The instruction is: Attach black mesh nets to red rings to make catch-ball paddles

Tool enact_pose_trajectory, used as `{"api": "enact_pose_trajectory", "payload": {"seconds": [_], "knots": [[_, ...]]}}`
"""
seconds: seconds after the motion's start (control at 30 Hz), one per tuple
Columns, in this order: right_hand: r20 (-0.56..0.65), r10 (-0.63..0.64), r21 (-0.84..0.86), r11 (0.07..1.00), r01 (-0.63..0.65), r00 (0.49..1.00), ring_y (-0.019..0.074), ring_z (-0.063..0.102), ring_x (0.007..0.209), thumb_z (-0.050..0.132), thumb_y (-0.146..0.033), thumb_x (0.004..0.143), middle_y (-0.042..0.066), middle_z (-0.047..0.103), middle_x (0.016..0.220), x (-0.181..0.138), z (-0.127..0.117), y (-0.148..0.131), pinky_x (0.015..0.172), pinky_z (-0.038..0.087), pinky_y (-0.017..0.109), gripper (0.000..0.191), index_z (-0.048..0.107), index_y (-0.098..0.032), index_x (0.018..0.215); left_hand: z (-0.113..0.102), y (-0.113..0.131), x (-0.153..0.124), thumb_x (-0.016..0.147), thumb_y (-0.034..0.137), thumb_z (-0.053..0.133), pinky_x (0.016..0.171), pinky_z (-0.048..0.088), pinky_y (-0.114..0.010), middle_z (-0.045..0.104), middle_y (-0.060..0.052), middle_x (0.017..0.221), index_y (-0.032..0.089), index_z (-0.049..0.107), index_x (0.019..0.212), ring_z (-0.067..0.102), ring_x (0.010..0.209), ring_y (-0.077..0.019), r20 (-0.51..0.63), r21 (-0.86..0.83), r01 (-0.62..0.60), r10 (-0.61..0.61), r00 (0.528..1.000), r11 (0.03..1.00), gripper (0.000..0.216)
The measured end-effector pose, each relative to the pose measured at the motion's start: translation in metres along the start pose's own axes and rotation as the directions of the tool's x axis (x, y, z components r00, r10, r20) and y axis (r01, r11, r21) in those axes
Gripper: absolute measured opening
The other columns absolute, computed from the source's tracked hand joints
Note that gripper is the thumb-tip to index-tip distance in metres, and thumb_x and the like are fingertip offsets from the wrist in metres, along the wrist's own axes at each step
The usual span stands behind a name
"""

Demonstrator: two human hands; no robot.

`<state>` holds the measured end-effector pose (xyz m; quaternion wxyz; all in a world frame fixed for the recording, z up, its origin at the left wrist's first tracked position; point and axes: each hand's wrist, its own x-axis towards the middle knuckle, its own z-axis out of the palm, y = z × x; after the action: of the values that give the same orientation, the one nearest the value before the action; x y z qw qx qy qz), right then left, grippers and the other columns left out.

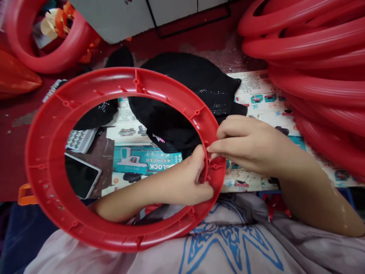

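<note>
A large red plastic ring (51, 125) with ribs and small holes on its inner face is held over my lap. My left arm passes through its opening, and my left hand (189, 179) grips the ring's right inner edge, fingers wrapped round the rim. My right hand (242, 144) comes from the right, fingers pinched together on the same part of the rim, touching my left thumb. Whether anything small is between the right fingertips is hidden.
A stack of red rings (313, 57) fills the right side. Another red ring (42, 42) lies at the back left. Black mesh fabric (188, 87) rests on printed cardboard (256, 95). A phone (81, 175) and a calculator (76, 139) show through the ring.
</note>
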<state>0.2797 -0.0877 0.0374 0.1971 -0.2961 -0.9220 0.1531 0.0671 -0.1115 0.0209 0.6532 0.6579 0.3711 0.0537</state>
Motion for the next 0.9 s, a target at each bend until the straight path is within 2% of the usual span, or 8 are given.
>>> {"api": "enact_pose_trajectory", "payload": {"seconds": [0.17, 0.3, 0.4, 0.5, 0.67, 0.9], "knots": [[-0.015, -0.059, 0.014, 0.998, 0.06, 0.998, 0.0174, 0.05, 0.075, 0.045, -0.022, 0.098, 0.006, 0.059, 0.076, -0.002, 0.0, 0.004, 0.066, 0.04, 0.03, 0.032, 0.073, -0.012, 0.085, 0.002, 0.0, -0.002, 0.071, 0.017, 0.06, 0.063, 0.05, -0.03, 0.05, -0.002, 0.093, 0.021, 0.037, 0.12, 0.054, 0.076, -0.0175, 0.031, 0.072, 0.024, -0.026, 0.999, 0.997, 0.055], [-0.03, -0.036, -0.005, 0.999, 0.036, 0.999, 0.0171, 0.051, 0.074, 0.049, -0.025, 0.097, 0.006, 0.061, 0.075, -0.002, 0.001, 0.005, 0.066, 0.04, 0.03, 0.03, 0.072, -0.013, 0.083, 0.002, -0.002, -0.001, 0.072, 0.014, 0.06, 0.065, 0.051, -0.029, 0.052, -0.001, 0.092, 0.022, 0.036, 0.124, 0.056, 0.078, -0.0169, 0.012, 0.01, -0.026, 0.026, 1.0, 1.0, 0.058], [-0.079, -0.015, -0.019, 1.0, 0.013, 0.997, 0.0167, 0.053, 0.073, 0.055, -0.026, 0.095, 0.006, 0.064, 0.076, -0.003, 0.0, 0.004, 0.066, 0.041, 0.029, 0.024, 0.071, -0.013, 0.082, 0.002, -0.002, 0.001, 0.072, 0.014, 0.06, 0.072, 0.054, -0.031, 0.054, -0.002, 0.095, 0.021, 0.037, 0.124, 0.057, 0.083, -0.0179, -0.011, -0.005, -0.022, 0.022, 1.0, 1.0, 0.058], [-0.117, -0.032, -0.054, 0.998, 0.026, 0.993, 0.0165, 0.055, 0.074, 0.053, -0.024, 0.095, 0.006, 0.067, 0.079, -0.003, -0.002, 0.001, 0.067, 0.041, 0.029, 0.023, 0.069, -0.014, 0.081, 0.003, -0.001, 0.004, 0.071, 0.014, 0.059, 0.081, 0.054, -0.035, 0.055, -0.004, 0.104, 0.021, 0.034, 0.126, 0.057, 0.091, -0.0193, -0.021, -0.01, -0.016, 0.016, 1.0, 1.0, 0.06], [-0.065, -0.155, -0.17, 0.975, 0.142, 0.986, 0.0158, 0.048, 0.07, 0.048, -0.013, 0.094, 0.002, 0.063, 0.075, -0.004, -0.005, -0.008, 0.063, 0.033, 0.03, 0.026, 0.065, -0.017, 0.075, 0.006, -0.005, 0.006, 0.072, 0.013, 0.057, 0.081, 0.054, -0.037, 0.055, -0.003, 0.102, 0.02, 0.035, 0.121, 0.058, 0.091, -0.0198, -0.047, -0.063, 0.001, -0.004, 0.999, 0.998, 0.054], [-0.008, -0.158, -0.157, 0.975, 0.155, 0.987, 0.016, 0.048, 0.071, 0.048, -0.008, 0.09, 0.003, 0.062, 0.075, -0.001, 0.001, -0.009, 0.064, 0.032, 0.03, 0.025, 0.065, -0.015, 0.073, 0.006, -0.008, 0.005, 0.071, 0.015, 0.059, 0.076, 0.054, -0.035, 0.055, -0.004, 0.101, 0.02, 0.037, 0.119, 0.058, 0.091, -0.0212, -0.048, -0.034, 0.021, -0.023, 0.999, 0.999, 0.053]]}}
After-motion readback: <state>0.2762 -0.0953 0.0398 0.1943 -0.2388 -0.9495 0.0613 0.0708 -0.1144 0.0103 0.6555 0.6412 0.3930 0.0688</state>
